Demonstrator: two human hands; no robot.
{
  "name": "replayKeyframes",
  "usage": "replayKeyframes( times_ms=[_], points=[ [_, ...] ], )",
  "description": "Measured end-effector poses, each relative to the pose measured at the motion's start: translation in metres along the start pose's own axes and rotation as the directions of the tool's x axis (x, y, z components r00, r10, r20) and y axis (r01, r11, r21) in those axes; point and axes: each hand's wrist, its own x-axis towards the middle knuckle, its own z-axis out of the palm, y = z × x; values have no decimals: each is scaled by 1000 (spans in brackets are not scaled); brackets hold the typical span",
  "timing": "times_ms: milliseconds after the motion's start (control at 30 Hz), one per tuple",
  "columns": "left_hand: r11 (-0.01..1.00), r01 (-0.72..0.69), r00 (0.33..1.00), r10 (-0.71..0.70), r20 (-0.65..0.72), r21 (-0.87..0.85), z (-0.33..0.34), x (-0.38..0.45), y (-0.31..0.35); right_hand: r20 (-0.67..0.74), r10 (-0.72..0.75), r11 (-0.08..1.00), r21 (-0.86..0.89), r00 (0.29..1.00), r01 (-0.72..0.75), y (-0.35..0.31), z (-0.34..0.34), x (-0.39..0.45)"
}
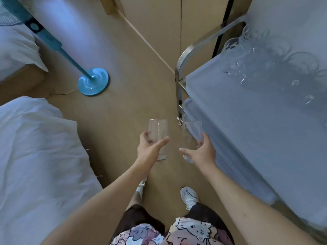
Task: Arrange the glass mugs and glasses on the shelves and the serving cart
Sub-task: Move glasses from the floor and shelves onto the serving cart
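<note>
1. Left hand (150,149) is gripping a clear glass (158,133); right hand (201,152) is gripping a second glass (192,137). Both are hanging over the floor, just beside the serving cart (187,55).
2. Judgement: keep them apart while carrying and seat each upright on the cart top, clear of the glassware cluster (265,64).
3. No readable labels or writing showing.

Tan floor (134,89) spreads under and ahead of my grip. Left of my grip lies a bed with rumpled white bedding (35,156); farther ahead on that side stands a teal fan stand (93,84). Pale wooden cabinet doors (159,23) rise beyond.
</note>
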Motion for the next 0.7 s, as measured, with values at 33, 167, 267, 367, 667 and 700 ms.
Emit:
replayKeyframes(
  times_ms=[33,167,267,367,667,700],
  points=[
    [1000,11,999,-11,33,14,-2,11,-1,-26,23,1000,21,999,-23,3,6,1],
    [995,52,980,-69,188,90,-9,57,-7,-103,134,983,142,986,-119,14,38,5],
    [986,74,955,-114,275,152,-17,94,-12,-197,207,968,186,958,-171,23,71,6],
    [975,55,936,-126,330,216,-31,129,-20,-294,267,952,231,918,-202,31,108,9],
    [955,-21,869,-130,478,296,-36,180,-56,-379,333,916,346,864,-201,69,156,31],
    [958,-21,858,-130,498,287,-31,184,-62,-401,324,920,344,857,-187,77,155,36]
  ],
)
